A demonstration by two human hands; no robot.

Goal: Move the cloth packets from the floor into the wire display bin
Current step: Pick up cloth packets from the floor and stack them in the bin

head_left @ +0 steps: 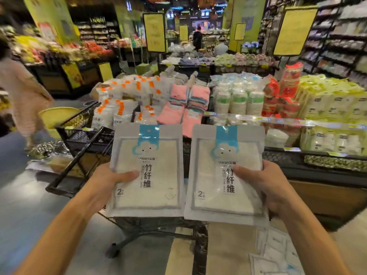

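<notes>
Head view: my left hand (111,181) grips one packet (147,171), right hand (264,183) grips another (224,175), both raised before the bin (87,135). More packets (278,253) on floor. I'd lay them flat, labels up.

1. Illumination: bright, even indoor store light from overhead; small ceiling lamps show as points at the top centre of the frame.
2. Shadows: soft and faint; a weak dark patch lies on the floor (29,205) at lower left.
3. Glare: pale sheen on the plastic of the two packets (226,175) at centre and on a clear rail strip (278,120) at right.
4. Blur: the whole frame is soft; a passing person (21,96) at the left edge is smeared.
5. Focus: far shelving and yellow signs (154,32) are unreadable.
6. Distortion: wide-angle bowing bends uprights at both edges.
</notes>
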